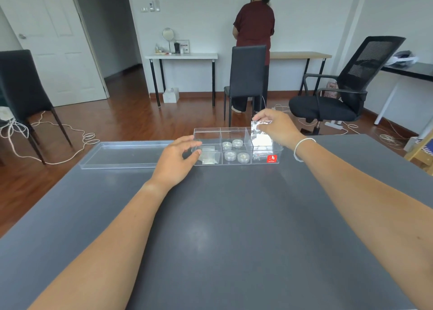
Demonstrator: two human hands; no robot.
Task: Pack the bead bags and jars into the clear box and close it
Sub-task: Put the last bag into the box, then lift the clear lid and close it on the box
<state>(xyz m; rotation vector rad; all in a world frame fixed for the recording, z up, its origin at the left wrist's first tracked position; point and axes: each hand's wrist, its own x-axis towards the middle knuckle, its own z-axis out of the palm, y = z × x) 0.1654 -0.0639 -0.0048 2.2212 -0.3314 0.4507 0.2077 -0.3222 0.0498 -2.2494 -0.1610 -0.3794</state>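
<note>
Your right hand (277, 128) is pinching a bead bag (260, 135) over the box's (236, 163) right compartment; your left hand (179, 158), grip open, is touching the box's left end on the counter (222, 227).

Clear glossy plastic box (236, 131) (table (210, 216) matt grey)
</note>
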